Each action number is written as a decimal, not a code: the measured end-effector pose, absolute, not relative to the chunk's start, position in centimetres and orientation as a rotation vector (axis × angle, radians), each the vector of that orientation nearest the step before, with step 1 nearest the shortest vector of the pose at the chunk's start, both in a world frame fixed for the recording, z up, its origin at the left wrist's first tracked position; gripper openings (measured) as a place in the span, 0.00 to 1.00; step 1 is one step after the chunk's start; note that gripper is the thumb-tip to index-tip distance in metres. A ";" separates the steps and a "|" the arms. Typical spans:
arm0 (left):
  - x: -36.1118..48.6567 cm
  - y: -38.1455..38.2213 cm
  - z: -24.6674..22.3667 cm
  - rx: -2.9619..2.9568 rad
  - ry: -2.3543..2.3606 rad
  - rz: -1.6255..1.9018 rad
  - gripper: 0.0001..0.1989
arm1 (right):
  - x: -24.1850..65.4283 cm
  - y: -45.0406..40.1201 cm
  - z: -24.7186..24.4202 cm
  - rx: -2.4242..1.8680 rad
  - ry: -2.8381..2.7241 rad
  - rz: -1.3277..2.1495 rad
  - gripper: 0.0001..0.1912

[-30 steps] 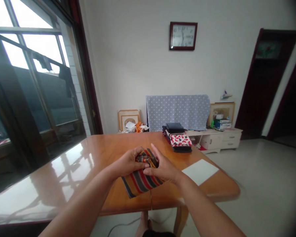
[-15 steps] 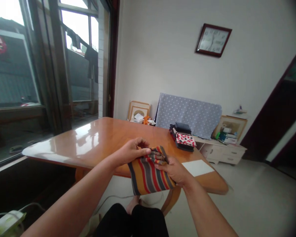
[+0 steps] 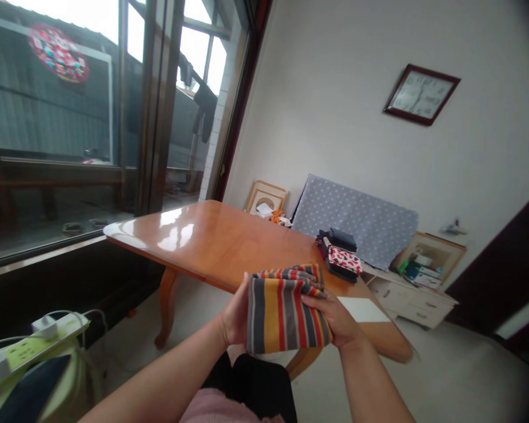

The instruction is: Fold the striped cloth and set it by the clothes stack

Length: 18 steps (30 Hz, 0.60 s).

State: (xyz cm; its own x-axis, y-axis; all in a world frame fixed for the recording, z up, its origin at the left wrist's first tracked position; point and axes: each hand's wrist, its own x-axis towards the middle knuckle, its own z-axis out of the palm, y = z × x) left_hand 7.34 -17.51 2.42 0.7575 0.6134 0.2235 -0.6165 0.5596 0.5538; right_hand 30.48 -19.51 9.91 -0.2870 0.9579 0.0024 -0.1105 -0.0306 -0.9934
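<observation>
Between my two hands is a folded striped cloth (image 3: 282, 317) in yellow, red and grey, held above my lap in front of the table's near edge. My left hand (image 3: 238, 311) grips its left side, fingers hidden behind the fabric. On the right side, my right hand (image 3: 335, 314) is closed on the cloth, with the thumb lying across its front near the bunched top layers. Its other fingers are out of sight behind the cloth.
A glossy wooden table (image 3: 229, 235) bears a stack of folded clothes (image 3: 341, 255) and a white sheet (image 3: 364, 309). At lower left are a power strip (image 3: 30, 346) and a dark phone-like slab (image 3: 33, 390). A low white cabinet (image 3: 414, 299) stands beyond.
My left hand has moved from the cloth's top down to its left side. The cloth now stands more upright and squared. The view has tilted and turned left.
</observation>
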 end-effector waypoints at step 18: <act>7.5 -18.7 4.3 0.651 0.437 1.063 0.23 | 30.8 -19.2 5.9 -1.053 -1.164 1.543 0.25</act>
